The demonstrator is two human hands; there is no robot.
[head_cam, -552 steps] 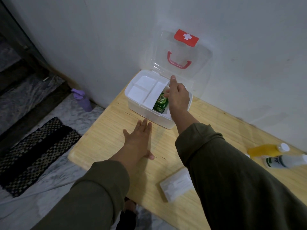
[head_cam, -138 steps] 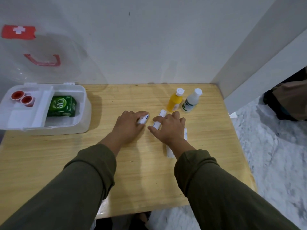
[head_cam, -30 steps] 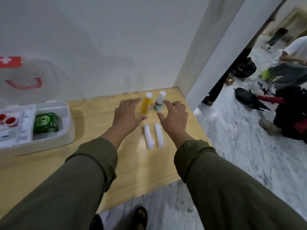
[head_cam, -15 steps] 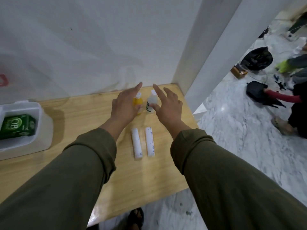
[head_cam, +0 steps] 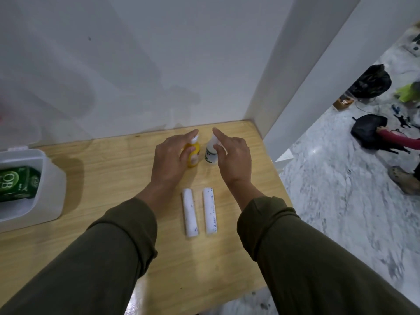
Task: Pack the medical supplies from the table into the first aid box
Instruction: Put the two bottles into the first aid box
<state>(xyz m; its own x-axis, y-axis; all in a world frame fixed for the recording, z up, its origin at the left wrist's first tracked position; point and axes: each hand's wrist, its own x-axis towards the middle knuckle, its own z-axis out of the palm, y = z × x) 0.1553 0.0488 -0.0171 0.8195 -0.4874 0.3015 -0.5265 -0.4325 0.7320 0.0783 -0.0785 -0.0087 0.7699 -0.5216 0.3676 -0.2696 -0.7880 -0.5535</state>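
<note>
A yellow bottle and a white bottle stand side by side near the back of the wooden table. My left hand wraps the yellow bottle, thumb across its front. The white bottle sits between the thumb and forefinger of my right hand. Both bottles still stand on the table. Two white rolls lie parallel just in front of my wrists. The white first aid box stands open at the left edge, with a green carton inside it.
A white wall runs behind the table and a white pillar stands at its back right corner. The table ends just right of my right hand. Black bags and another person's red sleeve are on the marble floor.
Both hands have dropped from hovering above the bottles to closing on them. The view has shifted slightly, and the box is further into view at the left.
</note>
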